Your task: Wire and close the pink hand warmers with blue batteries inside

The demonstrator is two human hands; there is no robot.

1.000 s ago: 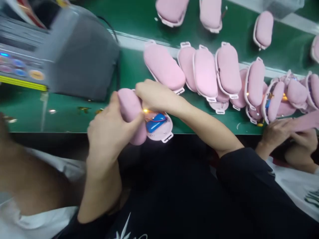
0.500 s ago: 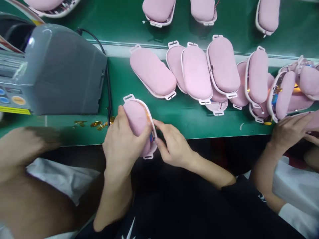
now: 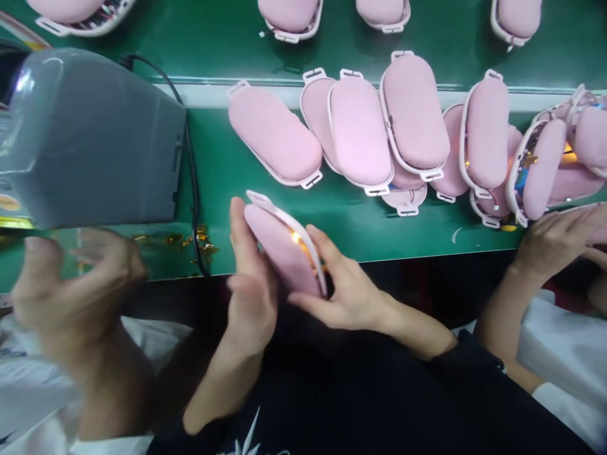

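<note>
Pink case (image 3: 282, 256), one, held over the bench's (image 3: 403, 240) near edge.
Through the head camera I list: right hand (image 3: 348, 291) gripping its rim between thumb and fingers; left hand (image 3: 253, 300) unclenched, fingers straight along its side. Halves brought together, I judge; remaining, a gap showing amber light (image 3: 296, 237).

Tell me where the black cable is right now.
In the head view, the black cable is left of centre, running down beside the grey machine and past gold scraps near the front edge of the green bench.
</note>
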